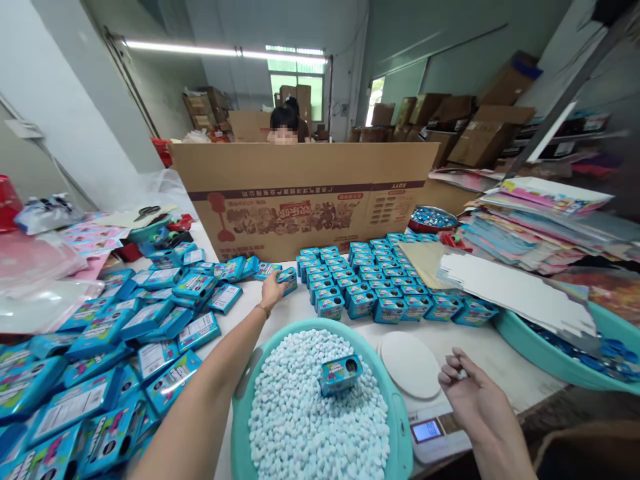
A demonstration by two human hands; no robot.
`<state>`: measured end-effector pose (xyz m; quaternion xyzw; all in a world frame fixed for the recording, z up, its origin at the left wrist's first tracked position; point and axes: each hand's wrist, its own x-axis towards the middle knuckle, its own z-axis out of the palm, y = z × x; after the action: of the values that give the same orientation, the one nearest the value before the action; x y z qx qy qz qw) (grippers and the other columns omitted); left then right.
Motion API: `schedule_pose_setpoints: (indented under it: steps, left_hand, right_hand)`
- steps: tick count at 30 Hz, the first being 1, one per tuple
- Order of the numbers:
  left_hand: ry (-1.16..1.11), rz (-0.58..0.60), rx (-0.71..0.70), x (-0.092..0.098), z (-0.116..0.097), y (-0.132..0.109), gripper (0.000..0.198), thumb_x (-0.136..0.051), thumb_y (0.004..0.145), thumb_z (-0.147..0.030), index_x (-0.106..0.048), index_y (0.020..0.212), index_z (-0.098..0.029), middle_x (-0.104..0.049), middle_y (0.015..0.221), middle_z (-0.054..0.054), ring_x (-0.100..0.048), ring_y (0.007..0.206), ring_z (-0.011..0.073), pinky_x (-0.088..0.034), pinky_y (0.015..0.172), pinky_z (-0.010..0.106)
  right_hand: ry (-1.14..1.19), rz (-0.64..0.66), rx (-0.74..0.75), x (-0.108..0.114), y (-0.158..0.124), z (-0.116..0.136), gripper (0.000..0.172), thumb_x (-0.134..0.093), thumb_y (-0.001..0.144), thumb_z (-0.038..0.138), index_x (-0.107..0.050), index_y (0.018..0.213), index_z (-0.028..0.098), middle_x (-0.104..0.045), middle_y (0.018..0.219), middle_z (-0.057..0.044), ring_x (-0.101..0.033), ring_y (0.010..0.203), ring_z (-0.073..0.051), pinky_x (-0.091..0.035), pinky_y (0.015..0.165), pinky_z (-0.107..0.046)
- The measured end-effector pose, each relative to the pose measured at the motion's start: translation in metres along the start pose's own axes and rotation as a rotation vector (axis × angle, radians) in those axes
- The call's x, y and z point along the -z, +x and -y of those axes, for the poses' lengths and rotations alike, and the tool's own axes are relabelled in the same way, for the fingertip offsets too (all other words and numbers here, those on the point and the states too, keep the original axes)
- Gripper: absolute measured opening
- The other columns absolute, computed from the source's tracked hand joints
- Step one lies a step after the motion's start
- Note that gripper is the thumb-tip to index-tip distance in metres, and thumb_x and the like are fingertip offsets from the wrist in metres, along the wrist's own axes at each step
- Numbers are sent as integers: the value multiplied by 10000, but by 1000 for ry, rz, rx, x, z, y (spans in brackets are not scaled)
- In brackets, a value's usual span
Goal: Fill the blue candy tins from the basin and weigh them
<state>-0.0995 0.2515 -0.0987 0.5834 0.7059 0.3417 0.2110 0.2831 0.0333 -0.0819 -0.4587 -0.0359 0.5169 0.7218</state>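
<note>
My left hand (273, 293) reaches past the basin, its fingers closed on a small blue box (288, 279) standing at the near end of the rows of boxes. In front of me a turquoise basin (243, 387) is full of pale blue and white candies (310, 427). Another blue box (341, 375) lies on top of the candies. To the right, my right hand (467, 387) hovers palm up with curled fingers; something small and pale may be in them. Beside it are a digital scale (435, 437) with a lit display and a round white plate (410, 363).
Loose blue boxes (145, 327) are heaped on the left; packed rows (370, 280) stand at centre right. A large cardboard carton (300, 167) blocks the back, with a person (284, 123) behind it. Paper stacks (540, 227) and a turquoise tub (607, 320) are at right.
</note>
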Motion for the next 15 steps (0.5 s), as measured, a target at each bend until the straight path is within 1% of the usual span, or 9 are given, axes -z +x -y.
schedule_pose_setpoints:
  steps: [4, 6, 8, 9, 10, 11, 12, 13, 15]
  left_hand:
    - [15, -48, -51, 2, -9, 14, 379, -651, 920, -347, -585, 1229, -137, -578, 1281, 119, -578, 1173, 280, -490, 1017, 500]
    - [25, -80, -60, 8, -18, 13, 521, -696, 862, -275, -516, 1310, -79, -507, 1353, 190, -500, 1278, 346, -415, 1093, 518]
    - [40, -117, -64, 16, -32, 2, 734, -724, 795, -194, -375, 1415, -16, -384, 1450, 273, -351, 1399, 410, -316, 1163, 531]
    - [44, -125, -85, 22, -39, -8, 807, -727, 780, -179, -311, 1451, -11, -337, 1484, 287, -295, 1434, 412, -286, 1181, 532]
    - [42, -114, -127, 27, -48, -23, 833, -722, 789, -196, -275, 1474, -33, -323, 1506, 274, -280, 1448, 389, -278, 1190, 516]
    - [33, -79, -193, 34, -56, -41, 817, -716, 808, -240, -282, 1482, -81, -358, 1505, 235, -325, 1432, 347, -303, 1187, 480]
    - [6, 2, -329, 40, -64, -63, 779, -712, 827, -315, -319, 1471, -122, -432, 1463, 207, -418, 1370, 323, -358, 1154, 462]
    - [-21, 132, -460, 46, -71, -87, 736, -691, 847, -395, -351, 1459, -169, -497, 1419, 172, -498, 1300, 303, -414, 1108, 449]
    - [15, 420, -637, 53, -82, -139, 757, -703, 818, -511, -390, 1442, -220, -562, 1378, 131, -566, 1232, 294, -474, 1043, 429]
  right_hand:
    - [0, -20, -3, 3, -2, 2, 218, -720, 598, 156, -636, 798, 180, -487, 661, 34, -443, 503, -71, -428, 417, -167]
    - [11, -3, -19, -3, -8, 2, 207, -709, 620, 148, -629, 808, 178, -495, 666, 36, -449, 509, -68, -430, 427, -160]
    - [29, 16, -39, -11, -14, 3, 195, -696, 639, 139, -617, 815, 173, -504, 674, 38, -457, 513, -63, -431, 440, -154]
    - [37, 22, -46, -14, -16, 3, 186, -692, 652, 138, -610, 816, 170, -506, 677, 40, -461, 514, -60, -430, 446, -150]
    - [43, 26, -48, -18, -18, 2, 176, -691, 667, 137, -604, 817, 168, -506, 680, 42, -465, 516, -57, -428, 453, -147]
    - [48, 32, -47, -21, -19, 1, 165, -692, 684, 141, -597, 816, 168, -505, 681, 45, -467, 517, -55, -426, 459, -145]
    - [49, 42, -48, -23, -20, -1, 155, -694, 704, 146, -590, 816, 170, -503, 681, 49, -467, 518, -53, -425, 466, -145]
    - [48, 56, -54, -26, -21, -3, 146, -695, 723, 154, -582, 813, 174, -499, 678, 53, -466, 517, -53, -424, 472, -147]
    - [55, 90, -80, -31, -22, -9, 130, -688, 758, 165, -569, 811, 179, -497, 674, 58, -463, 516, -54, -420, 481, -151]
